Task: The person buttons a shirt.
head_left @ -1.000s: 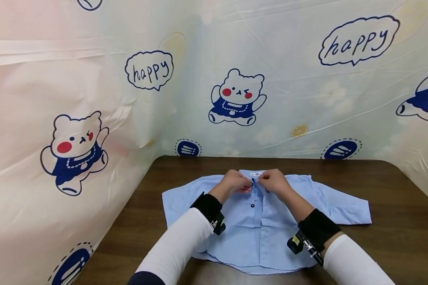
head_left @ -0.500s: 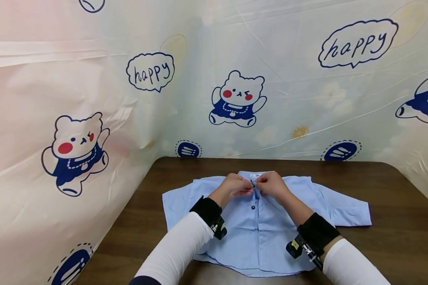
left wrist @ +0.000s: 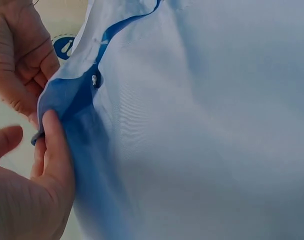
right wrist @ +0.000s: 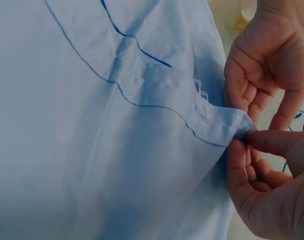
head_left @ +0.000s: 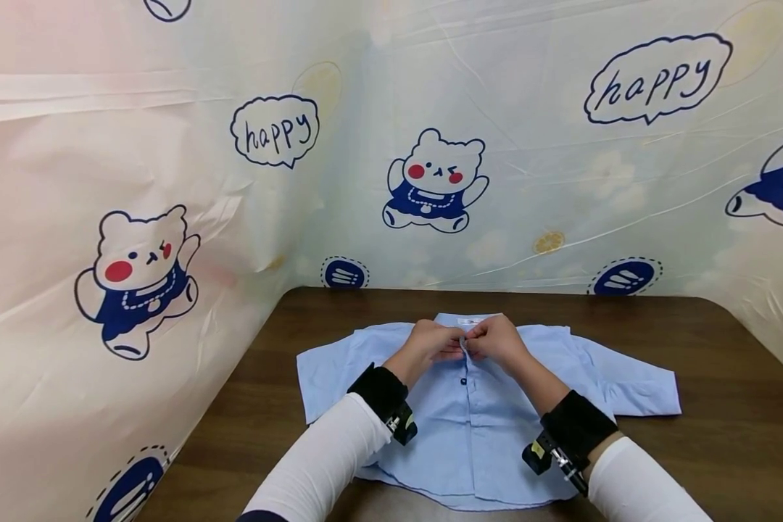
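A light blue short-sleeved shirt (head_left: 424,435) lies front up, its collar toward the far side. My left hand (head_left: 433,341) holds the front edge just below the collar, its thumb apart from the cloth in the left wrist view. Right beside it, my right hand (head_left: 496,339) pinches the edge of the placket (right wrist: 162,90) between thumb and index finger. A dark button (head_left: 463,381) shows below the hands. Close to the fingers in the left wrist view, another button (left wrist: 95,80) sits in the fold between the two front edges. The cloth at the fingertips is partly hidden.
The shirt lies on a dark brown wooden table (head_left: 248,406). Behind and to the left hangs a pale printed sheet (head_left: 352,181) with bear drawings. Black straps (head_left: 380,391) with small cameras are worn on both wrists.
My right hand has shifted slightly left with the placket, closing in on my left hand. The dark button between the hands is now covered in the head view.
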`<state>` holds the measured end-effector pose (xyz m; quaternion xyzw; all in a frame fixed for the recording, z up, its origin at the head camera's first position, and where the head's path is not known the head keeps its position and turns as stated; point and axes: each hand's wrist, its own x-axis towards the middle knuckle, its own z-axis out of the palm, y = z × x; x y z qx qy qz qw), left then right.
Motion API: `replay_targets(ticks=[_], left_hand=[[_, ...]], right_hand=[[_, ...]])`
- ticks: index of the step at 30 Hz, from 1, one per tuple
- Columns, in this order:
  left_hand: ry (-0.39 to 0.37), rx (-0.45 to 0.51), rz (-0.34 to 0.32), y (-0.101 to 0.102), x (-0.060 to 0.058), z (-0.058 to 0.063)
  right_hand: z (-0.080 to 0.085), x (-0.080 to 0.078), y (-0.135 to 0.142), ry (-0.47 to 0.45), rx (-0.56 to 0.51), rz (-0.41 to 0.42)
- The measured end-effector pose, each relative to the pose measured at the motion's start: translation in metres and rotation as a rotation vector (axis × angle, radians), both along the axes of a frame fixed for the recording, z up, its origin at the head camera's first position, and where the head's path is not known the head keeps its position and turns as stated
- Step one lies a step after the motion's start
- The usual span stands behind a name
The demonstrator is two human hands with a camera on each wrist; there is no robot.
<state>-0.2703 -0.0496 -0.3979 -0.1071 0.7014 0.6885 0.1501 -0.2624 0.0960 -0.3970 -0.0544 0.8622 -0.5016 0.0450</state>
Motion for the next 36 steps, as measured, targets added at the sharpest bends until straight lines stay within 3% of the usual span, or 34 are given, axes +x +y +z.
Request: replay_targets(ticks=[14,26,31,36], left_hand=[[0.156,-0.313,-0.036,0.004,0.003,0.002],[0.257,-0.396,-0.025,0.005,0.005,-0.003],[0.270,-0.461,-0.032,0.005,0.004,-0.004],[0.274,-0.548,-0.106,-0.002,0.012,-0.002]], right_hand=[[-0.001,-0.002,0.000,-0.044,-0.013,0.017],[-0.003,-0.005,0.003,-0.248,-0.139,0.032],[-0.004,-0.004,0.005,-0.233,-0.116,0.015],[-0.004,0.004,0.007,-0.114,-0.029,0.080]])
